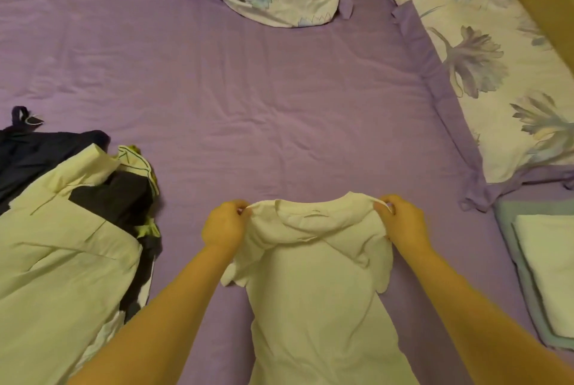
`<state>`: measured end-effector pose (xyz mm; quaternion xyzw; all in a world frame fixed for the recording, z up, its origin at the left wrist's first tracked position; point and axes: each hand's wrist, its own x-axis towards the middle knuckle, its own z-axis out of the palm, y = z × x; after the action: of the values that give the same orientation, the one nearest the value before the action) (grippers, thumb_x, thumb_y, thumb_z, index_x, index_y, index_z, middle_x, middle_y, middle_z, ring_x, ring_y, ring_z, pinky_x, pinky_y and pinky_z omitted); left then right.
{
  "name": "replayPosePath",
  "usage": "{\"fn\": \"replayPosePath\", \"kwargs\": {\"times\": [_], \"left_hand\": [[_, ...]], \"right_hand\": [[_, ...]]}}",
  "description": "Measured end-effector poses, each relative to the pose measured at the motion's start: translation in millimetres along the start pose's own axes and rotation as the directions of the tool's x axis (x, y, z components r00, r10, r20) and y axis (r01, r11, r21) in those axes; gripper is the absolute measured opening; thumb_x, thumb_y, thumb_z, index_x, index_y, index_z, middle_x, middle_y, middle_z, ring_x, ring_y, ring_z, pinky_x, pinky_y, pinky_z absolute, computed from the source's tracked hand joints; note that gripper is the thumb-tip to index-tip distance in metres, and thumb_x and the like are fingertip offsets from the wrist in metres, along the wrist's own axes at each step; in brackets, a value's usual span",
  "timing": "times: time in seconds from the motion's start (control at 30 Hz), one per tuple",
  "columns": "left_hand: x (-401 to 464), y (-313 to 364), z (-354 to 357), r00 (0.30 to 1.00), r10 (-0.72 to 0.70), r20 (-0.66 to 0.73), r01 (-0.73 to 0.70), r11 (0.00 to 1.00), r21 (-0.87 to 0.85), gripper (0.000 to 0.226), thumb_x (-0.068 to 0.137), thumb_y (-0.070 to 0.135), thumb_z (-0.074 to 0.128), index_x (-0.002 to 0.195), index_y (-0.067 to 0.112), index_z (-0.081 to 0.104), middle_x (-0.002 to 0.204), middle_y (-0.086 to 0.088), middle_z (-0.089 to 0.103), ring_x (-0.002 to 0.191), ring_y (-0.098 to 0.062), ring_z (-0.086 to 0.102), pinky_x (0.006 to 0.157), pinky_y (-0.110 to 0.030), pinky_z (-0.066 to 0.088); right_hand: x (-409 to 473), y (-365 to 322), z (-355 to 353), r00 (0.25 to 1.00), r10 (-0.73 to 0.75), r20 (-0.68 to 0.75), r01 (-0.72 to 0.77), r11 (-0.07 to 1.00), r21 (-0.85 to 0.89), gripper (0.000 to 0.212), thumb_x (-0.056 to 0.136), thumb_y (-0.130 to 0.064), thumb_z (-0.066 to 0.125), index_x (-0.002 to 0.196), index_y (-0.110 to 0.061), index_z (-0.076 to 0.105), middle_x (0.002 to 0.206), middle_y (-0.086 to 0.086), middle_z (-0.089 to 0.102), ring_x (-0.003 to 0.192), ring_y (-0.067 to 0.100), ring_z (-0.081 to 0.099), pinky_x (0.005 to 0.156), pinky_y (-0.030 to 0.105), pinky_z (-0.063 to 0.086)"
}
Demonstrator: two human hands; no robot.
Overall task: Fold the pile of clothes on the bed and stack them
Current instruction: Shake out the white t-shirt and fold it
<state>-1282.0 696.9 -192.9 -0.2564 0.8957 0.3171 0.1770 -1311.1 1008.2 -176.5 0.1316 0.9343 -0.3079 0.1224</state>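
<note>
Left hand (224, 226): pinches white cotton T-shirt (316, 285) shoulder.
Right hand (403, 223): likewise.
Risk: uneven pull probably skews fold on purple bed sheet (248, 89).

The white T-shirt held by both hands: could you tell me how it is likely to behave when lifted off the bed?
The white T-shirt is probably floppy: it sags between the left hand and right hand pinching its shoulders. It looks light, since a pinch holds it. Its sleeves would likely dangle.
</note>
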Motion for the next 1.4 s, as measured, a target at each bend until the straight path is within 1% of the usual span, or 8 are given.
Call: {"fn": "replayPosePath", "kwargs": {"times": [0.13, 0.4, 0.57, 0.8, 1.0, 1.1, 1.27, 1.4], "left_hand": [[37, 25, -8, 0.989, -0.144, -0.008, 0.127, 0.892, -0.434, 0.016, 0.098, 0.016, 0.045, 0.086, 0.015, 0.055, 0.077, -0.007, 0.059, 0.051, -0.025, 0.062, 0.047, -0.033, 0.053], [118, 67, -21, 0.972, -0.148, -0.183, 0.064, 0.915, -0.398, 0.025, 0.089, 0.014, 0.043, 0.097, 0.009, 0.065, 0.064, -0.003, 0.064, 0.068, -0.032, 0.065, 0.073, -0.042, 0.056], [136, 72, 28, 0.995, -0.029, -0.099, 0.007, 0.977, -0.215, 0.053, 0.099, 0.011, 0.043, 0.149, 0.014, 0.028, 0.154, -0.017, 0.022, 0.138, -0.033, 0.031, 0.107, -0.041, 0.031], [118, 89, 124, 0.91, 0.407, 0.077, -0.413, 0.871, 0.266, 0.047, 0.103, 0.024, 0.033, 0.149, 0.025, 0.025, 0.16, -0.006, 0.008, 0.147, -0.025, 0.006, 0.119, -0.04, 0.012], [131, 128, 170, 0.839, 0.456, 0.298, -0.544, 0.734, 0.407, 0.047, 0.103, 0.042, 0.015, 0.15, 0.038, 0.018, 0.161, 0.001, -0.003, 0.147, -0.027, -0.012, 0.115, -0.051, -0.011], [143, 146, 170, 0.879, 0.44, 0.182, -0.474, 0.774, 0.419, 0.045, 0.103, 0.039, 0.021, 0.147, 0.029, 0.029, 0.16, -0.003, 0.011, 0.147, -0.026, 0.001, 0.116, -0.05, -0.004], [174, 177, 161, 0.91, 0.4, 0.106, -0.414, 0.876, 0.246, 0.043, 0.1, 0.024, 0.04, 0.143, 0.02, 0.036, 0.149, -0.003, 0.034, 0.137, -0.026, 0.026, 0.107, -0.039, 0.028], [192, 192, 156, 0.934, 0.286, 0.215, -0.341, 0.891, 0.298, 0.036, 0.094, 0.028, 0.052, 0.13, 0.022, 0.053, 0.124, -0.008, 0.053, 0.121, -0.029, 0.038, 0.093, -0.035, 0.04]], "right_hand": [[49, -17, -11, 0.995, -0.091, -0.046, 0.082, 0.984, -0.161, 0.029, 0.098, -0.037, 0.046, 0.108, -0.019, 0.066, 0.095, 0.009, 0.067, 0.08, 0.026, 0.054, 0.065, 0.031, 0.038], [146, -52, -19, 0.978, -0.201, -0.058, 0.184, 0.959, -0.215, 0.028, 0.097, -0.034, 0.049, 0.108, -0.013, 0.064, 0.102, 0.013, 0.068, 0.09, 0.032, 0.059, 0.067, 0.035, 0.041], [176, -27, 24, 0.97, -0.172, 0.173, 0.18, 0.983, -0.03, 0.043, 0.1, -0.015, 0.044, 0.142, -0.008, 0.04, 0.146, 0.011, 0.043, 0.133, 0.027, 0.041, 0.106, 0.032, 0.03], [192, 38, 51, 0.98, -0.002, 0.197, -0.007, 0.999, 0.047, 0.048, 0.098, -0.019, 0.049, 0.144, -0.01, 0.038, 0.15, 0.007, 0.036, 0.14, 0.025, 0.029, 0.115, 0.039, 0.024], [190, 48, 52, 0.908, -0.129, 0.398, 0.098, 0.99, 0.098, 0.048, 0.082, -0.052, 0.061, 0.122, -0.025, 0.059, 0.144, -0.011, 0.039, 0.143, 0.013, 0.015, 0.117, 0.039, 0.016], [183, 55, 47, 0.88, -0.192, 0.435, 0.149, 0.98, 0.13, 0.033, 0.082, -0.037, 0.07, 0.106, -0.016, 0.064, 0.125, -0.028, 0.043, 0.132, -0.003, 0.017, 0.108, 0.022, 0.019], [176, 62, 36, 0.942, -0.077, 0.326, -0.033, 0.948, 0.318, 0.028, 0.081, -0.013, 0.069, 0.073, -0.011, 0.043, 0.065, -0.005, 0.036, 0.064, 0.013, 0.032, 0.053, 0.02, 0.03], [181, 67, 24, 0.91, -0.024, 0.414, -0.104, 0.953, 0.284, 0.011, 0.082, -0.025, 0.071, 0.083, -0.025, 0.061, 0.079, -0.01, 0.061, 0.073, 0.011, 0.056, 0.063, 0.022, 0.044]]}}
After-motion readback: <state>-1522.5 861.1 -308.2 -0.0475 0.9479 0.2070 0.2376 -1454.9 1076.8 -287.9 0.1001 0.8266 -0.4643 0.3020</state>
